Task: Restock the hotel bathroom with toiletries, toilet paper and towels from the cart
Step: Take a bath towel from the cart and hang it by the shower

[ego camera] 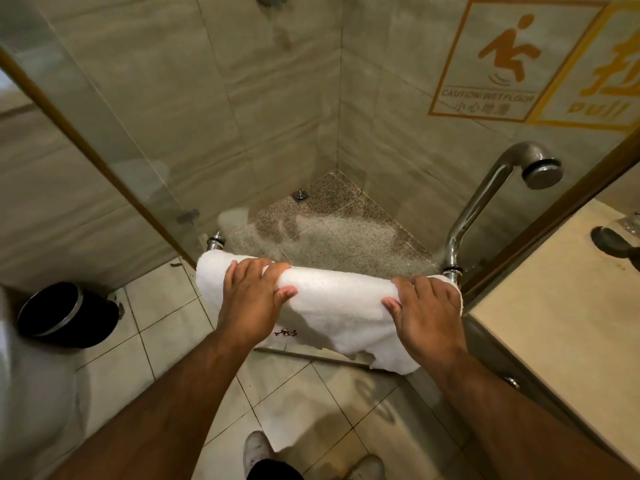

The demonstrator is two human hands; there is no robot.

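The white terry towel [332, 303] hangs folded over the horizontal chrome rail [215, 241] on the glass shower door. It covers nearly the whole rail, from the left end fitting to the right one. Its near flap drops toward the pale tiled floor [166, 327], with a small red embroidered mark [286, 332] just beside the left wrist.

Both hands sit on top of the fold. The left hand [254, 296] grasps the towel near the rail's left end, fingers curled over the far side and thumb pressed on the near side. The right hand [424, 308] grasps it near the rail's right end in the same way, thumb pointing inward. The 2 hands are well apart, with a bare stretch of towel between them.

Behind the glass lies the speckled stone shower floor with a round metal drain [300, 195]. A curved chrome door handle [485, 202] rises from the rail's right end, and an orange wet-floor caution sticker [485, 64] shows on the glass above it. A round black bin with a silver rim [65, 315] stands on the tiled floor to the left. A beige stone surface [554, 323] runs along the right, with a dark object [609, 242] near its far edge that I cannot make out
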